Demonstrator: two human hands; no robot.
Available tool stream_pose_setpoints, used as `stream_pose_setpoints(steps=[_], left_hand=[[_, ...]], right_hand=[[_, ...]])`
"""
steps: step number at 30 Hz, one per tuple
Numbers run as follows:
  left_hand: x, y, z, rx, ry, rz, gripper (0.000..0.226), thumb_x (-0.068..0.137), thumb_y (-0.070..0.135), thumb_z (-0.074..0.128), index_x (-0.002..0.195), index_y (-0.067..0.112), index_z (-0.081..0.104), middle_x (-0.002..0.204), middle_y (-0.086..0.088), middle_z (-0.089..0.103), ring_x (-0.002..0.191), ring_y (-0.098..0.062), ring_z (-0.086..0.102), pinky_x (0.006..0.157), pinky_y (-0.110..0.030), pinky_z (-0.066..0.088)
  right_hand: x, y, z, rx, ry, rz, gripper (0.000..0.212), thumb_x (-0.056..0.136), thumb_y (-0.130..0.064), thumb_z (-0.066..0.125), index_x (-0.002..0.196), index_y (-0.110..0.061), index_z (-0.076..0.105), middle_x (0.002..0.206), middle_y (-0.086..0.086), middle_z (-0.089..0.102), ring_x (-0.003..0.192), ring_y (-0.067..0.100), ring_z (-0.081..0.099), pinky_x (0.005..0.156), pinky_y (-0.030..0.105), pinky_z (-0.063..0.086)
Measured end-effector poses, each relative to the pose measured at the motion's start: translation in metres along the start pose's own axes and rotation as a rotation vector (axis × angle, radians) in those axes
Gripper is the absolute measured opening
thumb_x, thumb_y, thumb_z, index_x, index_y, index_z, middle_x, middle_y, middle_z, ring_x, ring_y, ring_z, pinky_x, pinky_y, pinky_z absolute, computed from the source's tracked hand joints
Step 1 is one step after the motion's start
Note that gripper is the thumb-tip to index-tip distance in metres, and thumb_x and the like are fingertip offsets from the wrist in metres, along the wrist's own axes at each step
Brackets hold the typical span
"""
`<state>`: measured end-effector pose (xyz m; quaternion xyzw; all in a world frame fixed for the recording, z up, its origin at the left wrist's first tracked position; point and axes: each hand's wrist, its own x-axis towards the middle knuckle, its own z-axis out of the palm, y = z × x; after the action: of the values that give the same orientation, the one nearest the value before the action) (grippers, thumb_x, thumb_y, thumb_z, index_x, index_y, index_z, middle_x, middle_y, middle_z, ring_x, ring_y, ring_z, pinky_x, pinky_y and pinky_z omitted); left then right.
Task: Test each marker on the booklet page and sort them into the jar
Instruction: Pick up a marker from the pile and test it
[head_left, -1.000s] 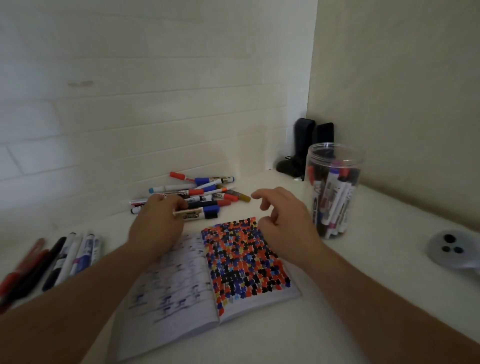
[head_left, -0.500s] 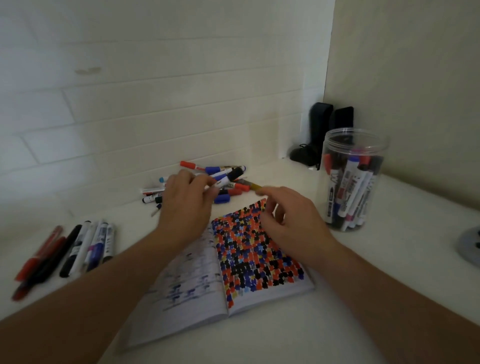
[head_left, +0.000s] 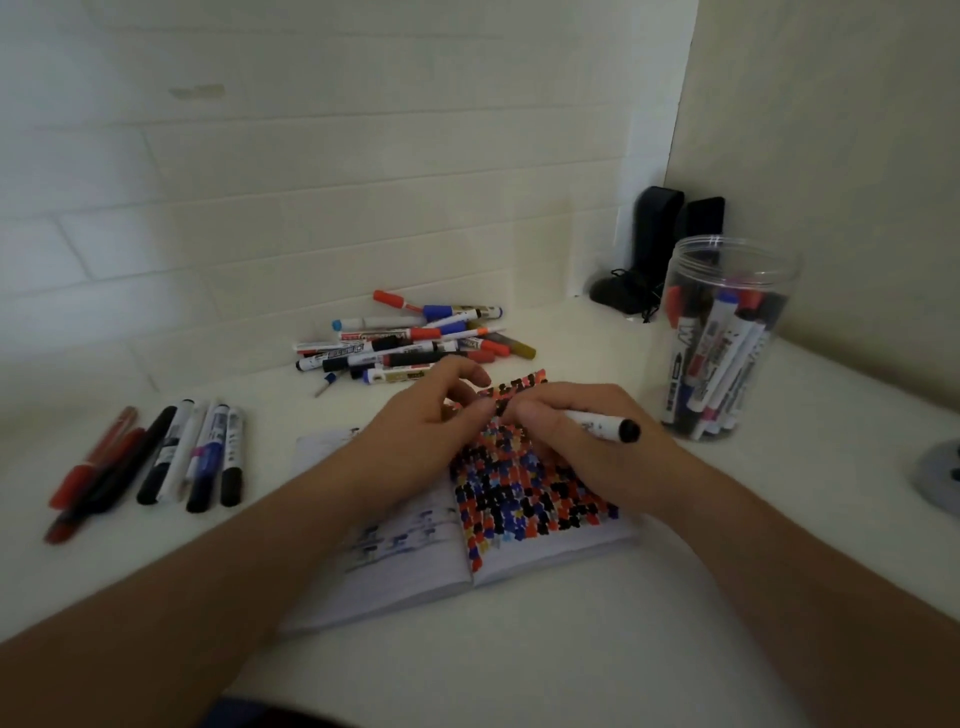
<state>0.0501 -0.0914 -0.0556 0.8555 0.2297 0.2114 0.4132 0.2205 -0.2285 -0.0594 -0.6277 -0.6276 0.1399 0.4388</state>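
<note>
An open booklet (head_left: 410, 571) lies in front of me, its right page (head_left: 524, 499) filled with red, blue and black blots. Over that page's far end my right hand (head_left: 582, 447) grips a white marker (head_left: 602, 423) whose black end points right. My left hand (head_left: 421, 421) meets it from the left, fingertips curled at the marker's hidden end. A clear plastic jar (head_left: 727, 270) with several markers in it stands at the right. A loose pile of markers (head_left: 410, 343) lies behind the booklet.
A row of several red, black and blue markers (head_left: 171, 462) lies at the left. Two black objects (head_left: 654, 244) stand in the back corner by the walls. A grey round device (head_left: 940, 478) sits at the right edge.
The marker my left hand lifted from the pile has come over the booklet. My right hand now grips its body, and both hands have drawn together above the coloured page.
</note>
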Motion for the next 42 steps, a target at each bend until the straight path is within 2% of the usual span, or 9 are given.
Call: stream_pose_setpoints(steps=[5,8,12,18,21,25,31,34,42], left_hand=[[-0.007,-0.006,0.008,0.387,-0.077,0.304,0.042,0.098,0.058,0.049,0.133,0.035,0.050,0.119,0.017,0.056,0.101,0.004,0.054,0.085,-0.020,0.048],[-0.009,-0.007,0.018,0.378,-0.061,0.363,0.024,0.103,0.047,0.048,0.119,0.029,0.052,0.105,0.014,0.058,0.094,-0.002,0.054,0.080,-0.028,0.049],[-0.010,-0.014,0.024,0.399,-0.030,0.415,0.007,0.107,0.045,0.037,0.104,0.040,0.038,0.078,0.016,0.053,0.075,-0.003,0.053,0.062,-0.025,0.042],[-0.006,-0.016,0.019,0.314,-0.096,0.361,0.012,0.099,0.050,0.045,0.103,0.042,0.036,0.068,0.006,0.054,0.061,-0.012,0.054,0.051,-0.028,0.039],[-0.008,-0.019,0.007,0.150,-0.155,0.185,0.034,0.097,0.025,0.059,0.119,0.032,0.033,0.082,-0.001,0.060,0.067,-0.014,0.055,0.064,-0.043,0.051],[-0.005,-0.032,-0.007,0.165,-0.172,0.070,0.037,0.095,0.014,0.058,0.117,0.028,0.031,0.096,0.003,0.063,0.085,-0.017,0.061,0.080,-0.048,0.056],[-0.001,-0.023,-0.010,0.279,-0.326,0.079,0.065,0.077,0.043,0.085,0.127,0.040,0.043,0.106,0.018,0.054,0.091,0.001,0.055,0.074,-0.021,0.046],[0.000,-0.024,-0.011,0.316,-0.343,0.112,0.076,0.073,0.049,0.088,0.134,0.042,0.043,0.119,0.021,0.052,0.106,0.002,0.053,0.088,-0.023,0.049],[-0.003,-0.020,-0.009,0.310,-0.319,0.127,0.081,0.072,0.046,0.089,0.138,0.045,0.043,0.116,0.025,0.051,0.105,0.004,0.051,0.087,-0.022,0.045]], right_hand=[[0.002,-0.007,0.007,0.404,0.033,0.174,0.016,0.103,-0.022,0.060,0.095,-0.012,0.050,0.067,0.007,0.063,0.060,0.017,0.057,0.055,0.024,0.047],[0.004,-0.007,0.016,0.426,0.131,0.150,0.027,0.095,-0.025,0.071,0.083,-0.008,0.054,0.071,0.021,0.066,0.057,0.018,0.056,0.052,0.028,0.048],[0.004,-0.009,0.022,0.505,0.115,0.136,0.033,0.085,-0.027,0.073,0.077,-0.002,0.052,0.061,0.011,0.060,0.051,0.014,0.049,0.047,0.021,0.043],[0.003,-0.009,0.019,0.508,0.026,0.167,0.024,0.088,-0.023,0.070,0.078,-0.010,0.054,0.062,0.003,0.064,0.051,0.013,0.050,0.048,0.021,0.043],[0.002,-0.010,0.003,0.576,0.069,0.256,0.022,0.100,-0.017,0.062,0.079,-0.016,0.055,0.061,0.005,0.057,0.050,0.018,0.045,0.043,0.023,0.034],[-0.008,-0.011,-0.016,0.756,-0.026,0.279,0.007,0.083,-0.022,0.070,0.081,-0.016,0.068,0.067,0.011,0.057,0.053,0.021,0.050,0.044,0.023,0.037],[-0.019,-0.023,0.005,0.574,-0.258,0.277,0.015,0.075,-0.012,0.077,0.075,-0.014,0.062,0.056,0.008,0.049,0.045,0.019,0.037,0.041,0.024,0.031],[-0.020,-0.028,0.018,0.407,-0.223,0.290,0.026,0.082,0.004,0.076,0.071,-0.011,0.058,0.056,0.006,0.055,0.045,0.015,0.048,0.044,0.021,0.041],[-0.023,-0.036,0.022,0.241,-0.237,0.288,0.022,0.083,-0.004,0.082,0.076,-0.005,0.061,0.062,0.007,0.062,0.050,0.014,0.056,0.048,0.020,0.046]])
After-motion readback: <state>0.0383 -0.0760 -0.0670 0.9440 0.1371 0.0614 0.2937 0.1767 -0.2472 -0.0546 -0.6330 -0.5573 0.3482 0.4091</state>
